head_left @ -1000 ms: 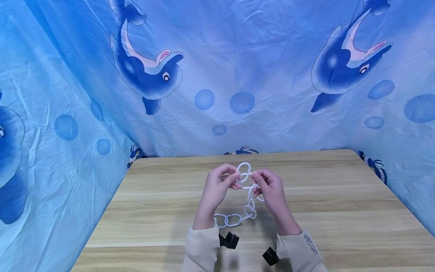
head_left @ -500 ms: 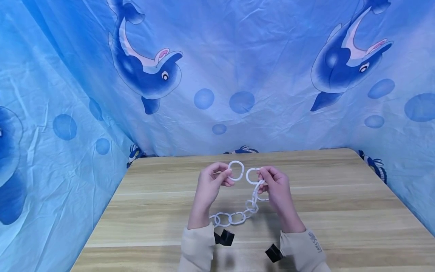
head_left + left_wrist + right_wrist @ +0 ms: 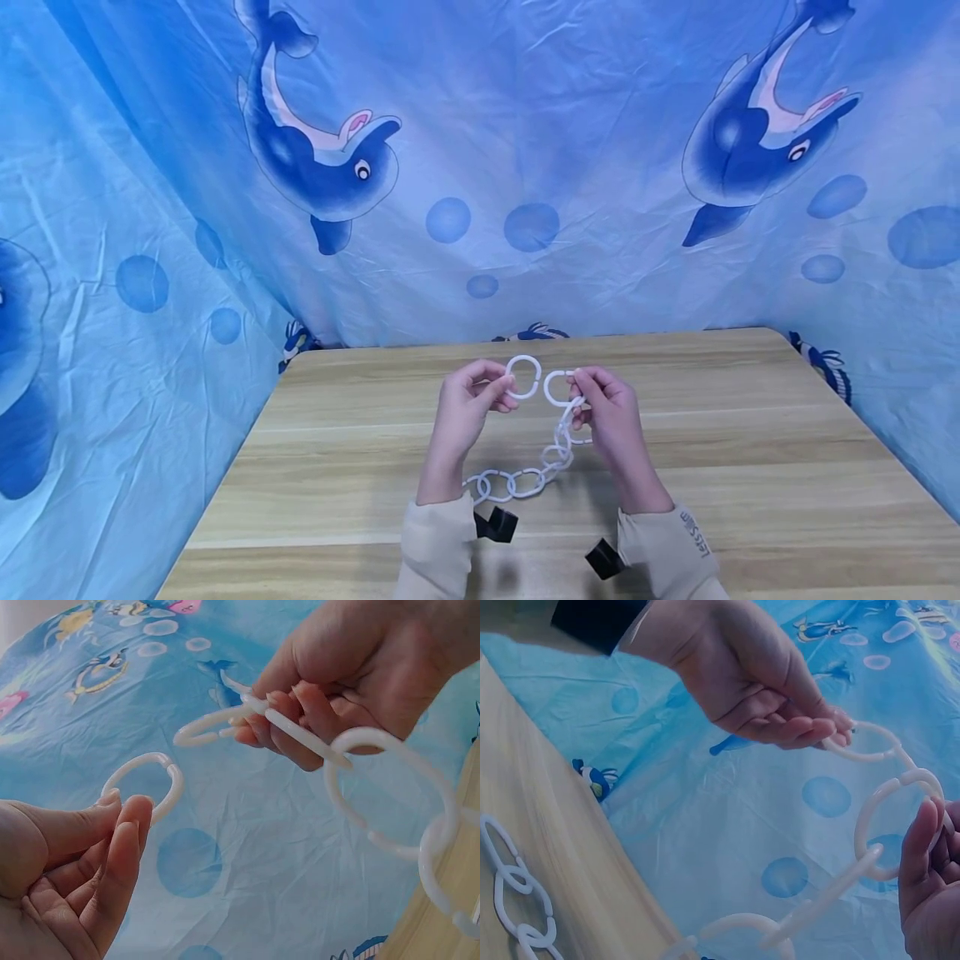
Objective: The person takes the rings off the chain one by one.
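In the head view my left hand (image 3: 465, 408) pinches a single white plastic ring (image 3: 538, 379) between thumb and fingers. The ring has a small gap in its side and stands apart from the other links. My right hand (image 3: 611, 417) pinches an end link (image 3: 546, 388) of a white plastic chain (image 3: 512, 483). From these fingers the chain hangs down to the table and runs left, where the left forearm hides its end. Close up in the left wrist view, the loose ring (image 3: 178, 784) is left of the right hand's link (image 3: 180, 739).
The wood-grain table (image 3: 337, 467) lies under both hands. A blue dolphin-print curtain (image 3: 480, 125) rises behind it and at the sides. Black wrist mounts (image 3: 502, 525) stick out from both sleeves.
The hands have moved apart. A ring that overlapped the chain's end link a second ago is now separate in the left hand. Over the last half second almost nothing has moved.
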Motion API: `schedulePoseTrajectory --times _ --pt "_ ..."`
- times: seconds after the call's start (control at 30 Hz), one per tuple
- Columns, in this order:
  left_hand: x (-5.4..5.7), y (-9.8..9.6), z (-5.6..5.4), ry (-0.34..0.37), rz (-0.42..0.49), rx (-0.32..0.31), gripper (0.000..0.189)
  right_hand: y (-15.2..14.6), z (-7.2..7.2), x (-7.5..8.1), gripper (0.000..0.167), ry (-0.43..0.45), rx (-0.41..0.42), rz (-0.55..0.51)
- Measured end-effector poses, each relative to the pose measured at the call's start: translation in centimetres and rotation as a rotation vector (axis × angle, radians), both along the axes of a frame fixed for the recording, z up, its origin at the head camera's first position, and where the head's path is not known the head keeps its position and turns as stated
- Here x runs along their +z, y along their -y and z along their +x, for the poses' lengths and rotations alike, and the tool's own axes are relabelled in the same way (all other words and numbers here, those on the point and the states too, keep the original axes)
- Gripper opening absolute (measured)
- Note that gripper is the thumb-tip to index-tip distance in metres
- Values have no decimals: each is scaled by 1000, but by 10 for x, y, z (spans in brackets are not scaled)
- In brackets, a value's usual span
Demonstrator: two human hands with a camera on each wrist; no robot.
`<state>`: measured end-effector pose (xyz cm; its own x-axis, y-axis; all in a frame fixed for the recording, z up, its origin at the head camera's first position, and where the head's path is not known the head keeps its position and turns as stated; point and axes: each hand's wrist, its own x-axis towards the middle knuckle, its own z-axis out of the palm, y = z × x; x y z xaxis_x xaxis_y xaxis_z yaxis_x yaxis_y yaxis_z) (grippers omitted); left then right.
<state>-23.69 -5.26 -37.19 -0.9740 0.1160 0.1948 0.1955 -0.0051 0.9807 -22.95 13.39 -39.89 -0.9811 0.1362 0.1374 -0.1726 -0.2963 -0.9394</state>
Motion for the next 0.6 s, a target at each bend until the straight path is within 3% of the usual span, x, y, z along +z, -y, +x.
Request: schedulePoseTrajectory --times 0.23,0.6 --pt "-6 -1 -5 4 -21 13 13 -2 0 0 26 -17 29 -25" --pt "-38 -11 -26 79 -116 -21 14 -3 0 1 24 -17 41 -22"
